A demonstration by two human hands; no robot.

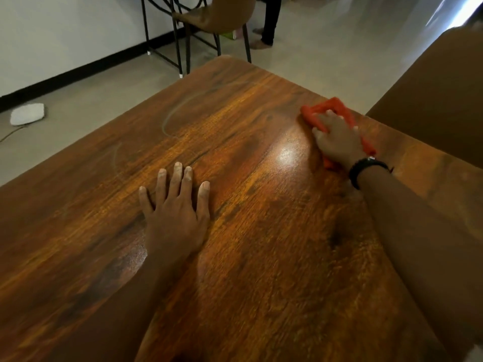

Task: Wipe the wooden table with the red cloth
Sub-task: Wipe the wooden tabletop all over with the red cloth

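Observation:
The wooden table (235,121) fills most of the view, glossy brown with faint pale curved smears on its far left part. The red cloth (333,107) lies flat near the table's right edge. My right hand (339,139) presses down on it with fingers spread over the fabric; a black band sits on that wrist. My left hand (175,212) rests flat on the table near the middle, fingers apart, holding nothing.
A brown chair back (433,100) stands right beside the table's right edge. Another chair with black metal legs (217,19) stands beyond the far corner, with a person's legs (269,22) behind it. A white object with a cable (27,114) lies on the floor at left.

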